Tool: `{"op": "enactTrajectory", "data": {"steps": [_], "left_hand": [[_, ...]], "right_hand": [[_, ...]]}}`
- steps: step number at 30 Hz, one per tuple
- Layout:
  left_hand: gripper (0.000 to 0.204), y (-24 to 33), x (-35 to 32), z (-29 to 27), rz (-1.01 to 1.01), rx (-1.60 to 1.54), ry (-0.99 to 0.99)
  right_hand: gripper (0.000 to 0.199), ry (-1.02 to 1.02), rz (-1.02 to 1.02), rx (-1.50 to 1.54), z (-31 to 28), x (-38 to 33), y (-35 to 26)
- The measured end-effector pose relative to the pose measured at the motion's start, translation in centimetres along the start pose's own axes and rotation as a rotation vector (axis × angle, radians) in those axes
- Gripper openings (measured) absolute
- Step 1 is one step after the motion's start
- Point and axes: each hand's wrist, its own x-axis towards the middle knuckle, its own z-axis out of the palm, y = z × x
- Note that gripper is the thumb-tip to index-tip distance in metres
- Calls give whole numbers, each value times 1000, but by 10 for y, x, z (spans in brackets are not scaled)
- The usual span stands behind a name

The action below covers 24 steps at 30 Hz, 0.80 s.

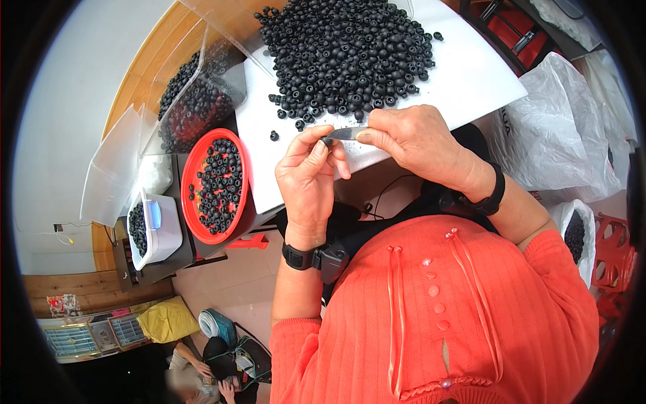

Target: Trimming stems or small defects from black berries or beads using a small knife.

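My left hand (306,182) pinches a small round black piece (327,141) between thumb and fingertips, just over the near edge of the white board (481,87). In my right hand (420,145) is a small knife (346,133), its grey blade pointing left with the tip at the piece. The handle is hidden inside my fist. Beyond both hands spreads a large heap of black bead-like pieces (343,57), many with a hole in them. One loose black piece (274,136) lies apart near my left hand, and dark crumbs dot the board's edge.
Left of the board stand a red basin (190,219) of black pieces, a clear bin (195,101) holding more, and a white tub (168,246). Plastic bags (552,128) and a red stool (614,249) are at the right. Another person's hands (227,389) show at lower left.
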Motion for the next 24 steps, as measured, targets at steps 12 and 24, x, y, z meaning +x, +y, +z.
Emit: {"op": "enactTrajectory", "data": {"steps": [12,24], "left_hand": [[26,-1,2,15,26,-21,64],[24,-10,4,31,-53,-79,-44]], "right_hand": [[24,32,101,185,-1,-1,5],[24,54,259,599,2,9,-3]]}}
